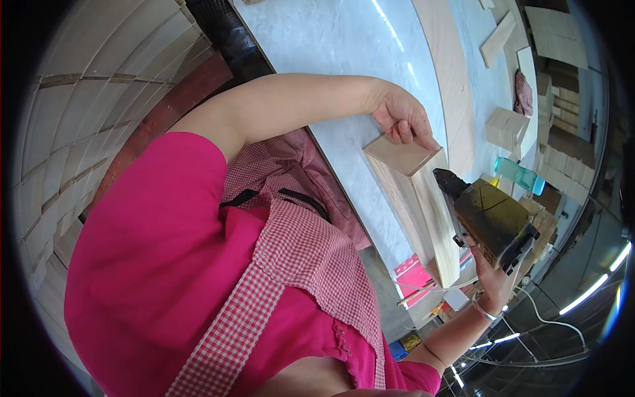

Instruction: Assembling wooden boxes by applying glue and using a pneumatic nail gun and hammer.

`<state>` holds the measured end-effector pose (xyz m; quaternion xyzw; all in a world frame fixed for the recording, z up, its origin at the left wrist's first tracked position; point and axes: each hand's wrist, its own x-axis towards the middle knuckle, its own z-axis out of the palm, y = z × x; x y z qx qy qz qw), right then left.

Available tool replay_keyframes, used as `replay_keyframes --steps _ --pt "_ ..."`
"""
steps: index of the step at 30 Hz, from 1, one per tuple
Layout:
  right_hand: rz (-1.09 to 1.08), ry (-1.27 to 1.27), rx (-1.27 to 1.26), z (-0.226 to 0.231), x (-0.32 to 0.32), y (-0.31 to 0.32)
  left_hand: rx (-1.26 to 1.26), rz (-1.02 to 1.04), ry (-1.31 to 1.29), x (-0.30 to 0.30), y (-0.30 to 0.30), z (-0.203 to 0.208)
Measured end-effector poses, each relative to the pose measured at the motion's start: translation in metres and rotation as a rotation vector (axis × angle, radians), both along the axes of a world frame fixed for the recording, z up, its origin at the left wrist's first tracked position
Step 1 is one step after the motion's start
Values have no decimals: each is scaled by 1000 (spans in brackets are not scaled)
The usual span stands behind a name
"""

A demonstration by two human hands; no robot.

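Wooden box, nail gun just beside its edge.

Pale wooden box (nail gun beside)

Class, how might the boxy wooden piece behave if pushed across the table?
The boxy wooden piece should stay stiff, given its flat board sides. It may slide readily, since the table looks glossy. Its straight edges make rolling unlikely.

One left hand, one right hand, one handheld tool, one box-shaped wooden piece, one teal bottle, one crumpled cloth, one checked apron.
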<state>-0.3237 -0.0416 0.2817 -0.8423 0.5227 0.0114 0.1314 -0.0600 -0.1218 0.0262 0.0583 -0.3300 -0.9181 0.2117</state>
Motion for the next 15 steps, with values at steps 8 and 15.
replay_keyframes --steps 8,15 --pt "7 90 118 -5 5 -9 56 -22 31 1 0 -2" --pt "11 64 5 -9 6 -8 -537 575 -234 15 47 12"
